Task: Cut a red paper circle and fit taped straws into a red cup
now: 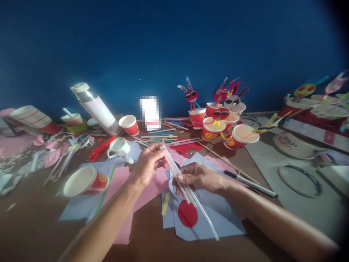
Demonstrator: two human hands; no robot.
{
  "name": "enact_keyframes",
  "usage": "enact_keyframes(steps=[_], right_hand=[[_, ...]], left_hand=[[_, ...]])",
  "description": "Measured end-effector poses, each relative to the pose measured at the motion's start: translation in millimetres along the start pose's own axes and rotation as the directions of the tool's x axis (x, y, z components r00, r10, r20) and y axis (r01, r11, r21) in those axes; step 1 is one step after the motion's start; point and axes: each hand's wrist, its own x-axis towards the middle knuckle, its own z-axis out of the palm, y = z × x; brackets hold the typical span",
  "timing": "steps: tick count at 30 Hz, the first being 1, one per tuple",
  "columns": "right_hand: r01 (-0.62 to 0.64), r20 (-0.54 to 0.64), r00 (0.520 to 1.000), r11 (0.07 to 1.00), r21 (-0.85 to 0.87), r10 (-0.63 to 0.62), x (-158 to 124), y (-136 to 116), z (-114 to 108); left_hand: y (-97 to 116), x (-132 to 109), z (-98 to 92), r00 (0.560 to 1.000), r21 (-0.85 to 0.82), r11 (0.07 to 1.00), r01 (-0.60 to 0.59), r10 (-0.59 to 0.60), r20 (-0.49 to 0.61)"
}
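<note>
Several whitish drinking straws are held slantwise over the paper in front of me. My left hand pinches their upper ends between thumb and fingers. Lower down, my right hand grips the same straws around the middle, and one longer straw with a bent end sticks out below it. Beneath the hands lie blue-grey paper and pink paper. A red paper disc rests on the blue-grey sheet, with a small yellow strip to its left.
Paper cups stand or lie around, several at the back right holding red paper figures. Red scissors or a similar red tool, a white mug, a white flask, a marker and paper scraps surround the sheets.
</note>
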Motion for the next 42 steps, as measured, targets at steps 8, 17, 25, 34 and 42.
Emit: enact_keyframes(steps=[8, 17, 25, 34, 42], right_hand=[[-0.041, -0.074, 0.997, 0.978, -0.202, 0.026, -6.0, -10.8, -17.8], [-0.013, -0.078, 0.997, 0.882, -0.472, -0.027, -14.1, -21.6, -36.2], [-0.066, -0.048, 0.998, 0.817, -0.572, 0.048, -16.6, -26.1, -33.7], [-0.072, 0.004, 0.997, 0.932, -0.354, 0.079, -16.0, -24.3, -32.1], [-0.068, 0.143, 0.988, 0.997, 0.027, 0.063, -22.8, -26.8, -48.8]], left_hand=[[10.9, 3.8, -29.9, 0.951, -0.079, 0.972, -0.222, 0.198, -0.237], [8.6, -12.4, -46.7, 0.957, 0.366, 0.923, -0.122, 0.207, -0.202], [25.9, -46.9, -7.7, 0.748, 0.846, 0.223, -0.484, 0.606, 0.269], [-1.7, -32.9, 10.9, 0.661, 0.754, -0.211, -0.622, 0.375, 0.650], [-10.9, -26.2, 4.2, 0.861, 0.835, 0.249, -0.490, 0.287, 0.420]])
